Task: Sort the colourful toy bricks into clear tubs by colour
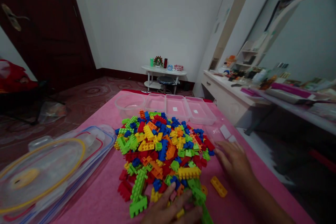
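A heap of small plastic building blocks [162, 150] in red, blue, green, yellow and orange lies on a pink table cover [105, 196]. My left hand [170, 208] rests at the near edge of the heap, fingers spread over blocks, beside a long green piece [138, 190]. My right hand [233, 164] lies flat and open on the cover at the heap's right edge, touching the outer blocks. A loose yellow block [218, 186] sits just left of my right wrist.
Clear plastic containers [178, 106] stand in a row behind the heap. Stacked clear lids [47, 168] with coloured rims lie at the left. A cluttered white dresser [236, 87] stands at right, a small white table [164, 73] by the far wall, and a dark door [47, 24] at left.
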Demonstrator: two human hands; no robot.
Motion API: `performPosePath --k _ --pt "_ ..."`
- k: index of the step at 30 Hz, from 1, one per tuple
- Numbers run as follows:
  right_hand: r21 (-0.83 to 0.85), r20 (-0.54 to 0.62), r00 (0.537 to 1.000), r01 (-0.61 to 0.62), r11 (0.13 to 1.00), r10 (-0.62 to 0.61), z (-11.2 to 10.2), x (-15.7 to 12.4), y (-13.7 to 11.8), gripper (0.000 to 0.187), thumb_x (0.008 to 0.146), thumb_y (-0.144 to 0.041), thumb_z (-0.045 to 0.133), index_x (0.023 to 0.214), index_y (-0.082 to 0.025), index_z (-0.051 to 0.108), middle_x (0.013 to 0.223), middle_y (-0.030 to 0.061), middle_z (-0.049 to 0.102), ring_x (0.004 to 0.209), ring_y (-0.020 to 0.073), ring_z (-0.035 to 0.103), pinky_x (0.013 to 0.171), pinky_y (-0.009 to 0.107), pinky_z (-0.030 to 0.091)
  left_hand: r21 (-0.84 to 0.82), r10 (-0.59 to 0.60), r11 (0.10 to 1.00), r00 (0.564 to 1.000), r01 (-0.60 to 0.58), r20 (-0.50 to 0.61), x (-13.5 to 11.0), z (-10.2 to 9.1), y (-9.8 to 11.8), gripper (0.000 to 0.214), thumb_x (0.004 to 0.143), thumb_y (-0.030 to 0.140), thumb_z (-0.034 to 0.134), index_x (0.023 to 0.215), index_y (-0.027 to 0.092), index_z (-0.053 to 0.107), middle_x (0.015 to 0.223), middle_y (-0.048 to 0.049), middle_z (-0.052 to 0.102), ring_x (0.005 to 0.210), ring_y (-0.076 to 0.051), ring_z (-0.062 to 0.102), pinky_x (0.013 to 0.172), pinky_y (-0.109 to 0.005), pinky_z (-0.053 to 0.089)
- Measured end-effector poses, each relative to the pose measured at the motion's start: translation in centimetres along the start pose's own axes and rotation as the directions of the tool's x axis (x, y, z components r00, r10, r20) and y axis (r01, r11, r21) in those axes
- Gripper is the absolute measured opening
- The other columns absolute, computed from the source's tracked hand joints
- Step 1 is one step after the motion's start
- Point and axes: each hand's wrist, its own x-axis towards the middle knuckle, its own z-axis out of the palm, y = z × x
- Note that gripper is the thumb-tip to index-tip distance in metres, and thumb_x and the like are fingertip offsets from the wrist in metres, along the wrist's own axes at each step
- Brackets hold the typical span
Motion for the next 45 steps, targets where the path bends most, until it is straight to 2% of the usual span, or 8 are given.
performPosePath --k 3,7,12,16,23,34,39,45 --pt "0.050 -0.035 0.999 0.017 0.999 -0.015 0.2 1.0 -0.1 0.029 0.090 -0.033 0.041 0.102 -0.018 0.063 0.106 0.0092 0.067 0.100 0.0246 0.058 0.097 0.047 0.037 0.014 0.150 0.989 0.988 -0.150 0.025 2.0 -1.6 -1.7 0.047 0.087 0.040 0.051 0.133 0.044 0.041 0.147 0.0041 0.036 0.136 -0.025 0.032 0.113 -0.048 0.025" --pt "0.069 -0.185 0.982 0.039 0.997 -0.026 -1.1 -0.4 -2.1 0.047 0.087 -0.039 0.048 0.128 -0.016 0.048 0.132 0.0132 0.052 0.123 0.0289 0.045 0.106 0.052 0.027 -0.002 -0.029 1.000 0.996 0.029 0.082 4.4 -4.1 -3.6 0.054 0.082 0.050 0.053 0.134 0.037 0.043 0.155 -0.0037 0.015 0.141 -0.032 0.015 0.111 -0.060 0.010" --pt "0.203 0.038 0.963 0.256 0.945 -0.268 -1.8 -6.9 -6.1 0.081 0.072 -0.057 0.060 0.143 -0.028 0.032 0.148 0.0083 0.034 0.132 0.0355 0.034 0.105 0.052 0.032 -0.018 -0.148 0.989 0.986 0.150 0.071 6.0 -3.7 -4.4 0.063 0.076 0.049 0.060 0.135 0.038 0.041 0.156 -0.0062 0.013 0.142 -0.031 0.009 0.111 -0.058 0.001" --pt "0.142 0.074 0.946 0.304 0.942 -0.316 0.4 -9.3 -7.5 0.072 0.075 -0.051 0.060 0.141 -0.039 0.032 0.152 0.0047 0.027 0.134 0.0368 0.031 0.101 0.054 0.036 -0.103 -0.109 0.987 0.988 0.120 0.110 6.6 -4.5 -5.3 0.077 0.069 0.066 0.057 0.137 0.035 0.039 0.154 -0.0101 0.017 0.141 -0.035 0.010 0.109 -0.062 0.002" --pt "0.090 -0.031 0.970 0.244 0.966 -0.242 3.4 -2.8 -8.5 0.085 0.080 -0.054 0.056 0.148 -0.028 0.013 0.156 0.0137 0.000 0.140 0.0393 0.008 0.103 0.064 0.024 -0.178 -0.206 0.963 0.979 0.202 -0.001 6.2 -8.5 -7.0 0.044 0.078 0.055 0.056 0.117 0.034 0.063 0.145 -0.0054 0.039 0.132 -0.030 0.037 0.109 -0.052 0.028" --pt "0.117 0.203 0.977 0.046 0.992 -0.069 2.7 7.1 -9.8 0.064 0.081 -0.044 0.055 0.139 -0.024 0.039 0.148 0.0110 0.033 0.137 0.0336 0.024 0.104 0.064 0.021 -0.013 -0.449 0.892 0.887 0.453 0.111 8.0 -8.1 -12.4 0.076 0.070 0.074 0.050 0.134 0.033 0.047 0.153 -0.0095 0.022 0.135 -0.038 0.028 0.106 -0.060 0.020" --pt "0.172 0.395 0.893 0.160 0.972 -0.217 -1.1 10.6 -9.2 0.064 0.062 -0.029 0.070 0.125 -0.026 0.057 0.126 0.0083 0.060 0.113 0.0302 0.056 0.093 0.043 0.044 -0.092 -0.447 0.877 0.870 0.472 0.206 10.1 -10.5 -15.0 0.046 0.068 0.063 0.062 0.097 0.029 0.072 0.124 -0.0057 0.061 0.109 -0.028 0.058 0.090 -0.035 0.043" --pt "0.189 0.233 0.972 0.000 0.982 -0.045 -1.3 12.8 -10.2 0.038 0.075 -0.025 0.056 0.112 -0.025 0.066 0.102 0.0055 0.071 0.092 0.0250 0.065 0.078 0.036 0.049 -0.108 -0.625 0.779 0.779 0.618 -0.054 10.3 -10.1 -17.7 0.039 0.079 0.042 0.059 0.112 0.023 0.067 0.105 -0.0087 0.069 0.097 -0.025 0.062 0.084 -0.034 0.046"
